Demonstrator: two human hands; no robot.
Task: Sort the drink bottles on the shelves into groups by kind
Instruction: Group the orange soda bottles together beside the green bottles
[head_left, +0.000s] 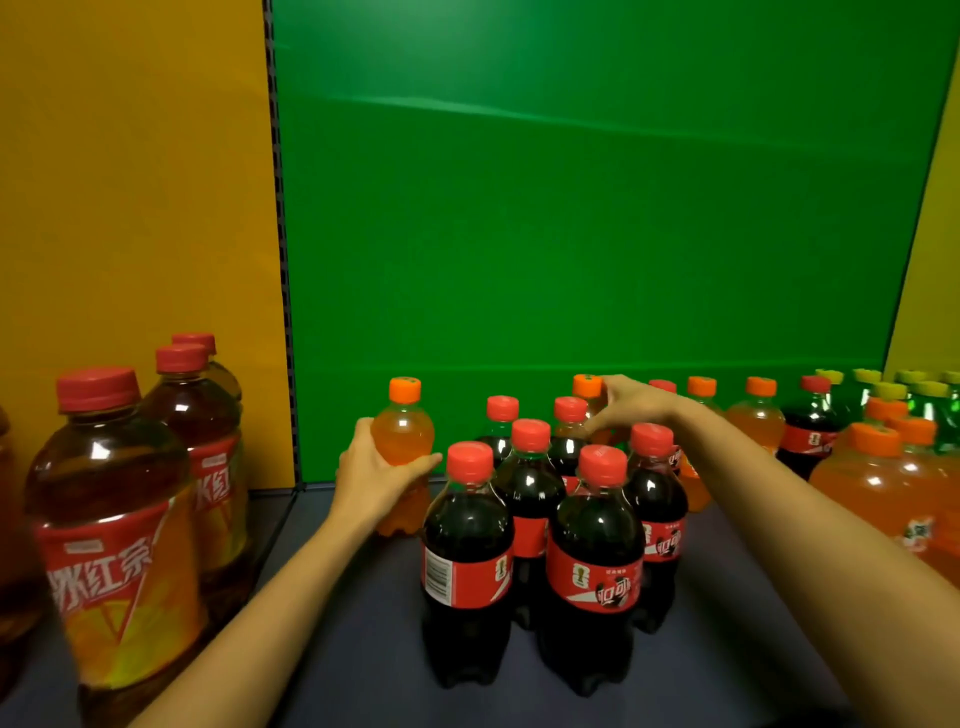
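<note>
My left hand (371, 475) grips an orange soda bottle (404, 434) with an orange cap, standing at the left of a cluster of several cola bottles (595, 566) with red caps. My right hand (631, 402) reaches over the cluster and its fingers curl round the neck of a second orange soda bottle (588, 387) behind the colas. More orange soda bottles (758, 415), a cola bottle (810, 431) and green bottles with yellow caps (930, 400) stand at the right.
Large iced tea bottles (111, 545) with red caps stand on the left, beyond a shelf divider (283, 260). A green back panel (571, 208) closes the shelf. Big orange soda bottles (883, 488) crowd the right edge. The dark shelf floor (363, 623) runs in front.
</note>
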